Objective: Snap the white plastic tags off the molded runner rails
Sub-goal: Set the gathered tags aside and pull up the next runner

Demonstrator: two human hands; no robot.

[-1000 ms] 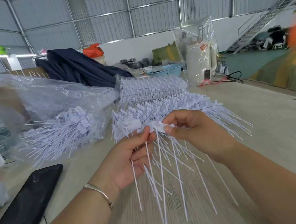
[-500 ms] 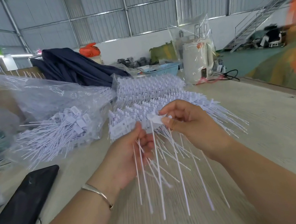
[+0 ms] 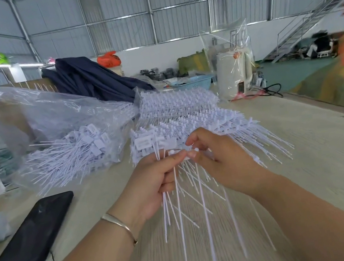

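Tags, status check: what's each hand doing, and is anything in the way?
Left hand grips loose tags. Right hand pinches the rail with it. Stack behind, phone left; nothing blocking.

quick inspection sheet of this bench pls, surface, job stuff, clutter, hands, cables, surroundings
surface: pale wood-grain table, small dark mark at near edge.
job's things: runner rail pinched between both hands, white tags hanging down; stacked rails behind; bagged tags at left.
clutter: black phone, dark cloth, blue basket, wrapped white appliance.
grippers: left hand grips tags and rail; right hand pinches rail.
cables: black cable by appliance.
surroundings: metal-walled hall, staircase at right.
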